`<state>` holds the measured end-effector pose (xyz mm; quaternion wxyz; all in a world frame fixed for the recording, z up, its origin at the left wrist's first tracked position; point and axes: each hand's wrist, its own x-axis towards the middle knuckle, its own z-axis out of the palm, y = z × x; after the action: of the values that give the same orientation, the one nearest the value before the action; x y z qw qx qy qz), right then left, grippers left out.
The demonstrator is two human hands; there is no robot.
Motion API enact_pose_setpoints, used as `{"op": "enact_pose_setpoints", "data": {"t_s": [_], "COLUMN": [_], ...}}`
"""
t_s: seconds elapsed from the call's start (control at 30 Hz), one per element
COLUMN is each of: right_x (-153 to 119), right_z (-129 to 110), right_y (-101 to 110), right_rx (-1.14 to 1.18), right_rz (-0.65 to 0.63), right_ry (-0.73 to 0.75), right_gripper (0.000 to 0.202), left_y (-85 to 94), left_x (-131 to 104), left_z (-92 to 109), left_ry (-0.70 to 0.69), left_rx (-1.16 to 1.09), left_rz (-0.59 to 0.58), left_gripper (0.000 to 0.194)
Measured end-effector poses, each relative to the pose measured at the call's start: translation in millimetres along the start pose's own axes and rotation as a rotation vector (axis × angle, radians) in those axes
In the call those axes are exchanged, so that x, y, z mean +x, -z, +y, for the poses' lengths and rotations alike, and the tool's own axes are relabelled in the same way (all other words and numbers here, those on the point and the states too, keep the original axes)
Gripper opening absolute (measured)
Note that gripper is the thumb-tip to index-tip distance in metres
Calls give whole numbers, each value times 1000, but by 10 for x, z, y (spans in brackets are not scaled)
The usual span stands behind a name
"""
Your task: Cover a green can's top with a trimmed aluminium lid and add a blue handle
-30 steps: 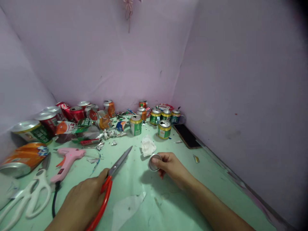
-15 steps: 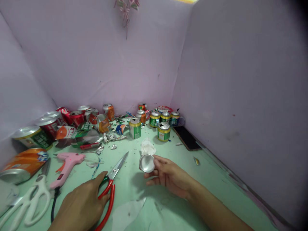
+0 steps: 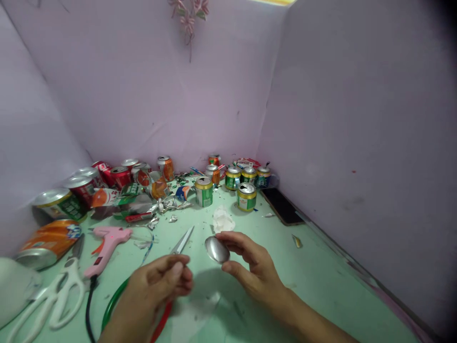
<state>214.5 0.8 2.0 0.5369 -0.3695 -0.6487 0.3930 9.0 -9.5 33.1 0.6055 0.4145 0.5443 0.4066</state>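
Observation:
My right hand (image 3: 252, 264) pinches a small round silver can bottom (image 3: 216, 250) at its right rim, between thumb and fingers, above the table. Its shiny face is tilted toward me. My left hand (image 3: 162, 283) is raised just left of it, with the fingers curled in against the thumb; whatever they may hold is hidden. Beneath that hand lie scissors (image 3: 183, 241), blades pointing away, one red and one green handle showing on either side of the wrist. Crumpled white paper (image 3: 223, 220) lies beyond the can bottom.
On the left are a pink glue gun (image 3: 109, 247), white-handled scissors (image 3: 66, 290) and a crushed orange can (image 3: 52, 243). Cut can pieces (image 3: 137, 205) and several cans line the back. Two green-yellow cans, one a cut-down can (image 3: 246, 197), stand mid-table; a phone (image 3: 283, 207) lies right.
My left hand has come off the scissors' handles, rising and moving right toward the can bottom. My right hand has turned the can bottom over, from its hollow side to another face.

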Motion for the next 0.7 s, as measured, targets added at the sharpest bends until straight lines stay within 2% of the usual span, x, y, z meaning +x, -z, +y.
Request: {"op": "enact_pose_setpoints", "data": {"t_s": [0.03,0.07,0.17,0.23,0.33,0.43,0.53,0.6,0.7], "right_x": [-23,-43,-84,-93,-75,-25,19,25,0], "right_z": [6,14,43,49,37,29,22,7,-18], "right_y": [-4,-8,-31,-58,-90,-81,-58,-59,-87], "right_rx": [-62,-112,-194,-156,74,336,498,571,623], "right_rz": [-24,-53,-134,-177,-171,-36,35,9,-89], "right_ry": [58,106,206,190,0,-257,-479,-588,-669], "right_gripper": [40,43,50,55,52,38,37,40,43], "left_y": [-79,-151,-293,-326,-320,-290,-266,-264,-288], "left_x": [-4,-5,7,22,51,75,81,77,67], "left_z": [2,0,-17,-30,-50,-71,-81,-81,-83], "left_ry": [74,114,114,93,142,209,221,224,207], "left_rx": [-142,-236,-354,-359,-369,-387,-372,-357,-296], "left_rz": [-95,-141,-201,-194,-93,-32,-66,-112,-195], "left_gripper": [35,32,23,20,16,12,12,13,15]}}
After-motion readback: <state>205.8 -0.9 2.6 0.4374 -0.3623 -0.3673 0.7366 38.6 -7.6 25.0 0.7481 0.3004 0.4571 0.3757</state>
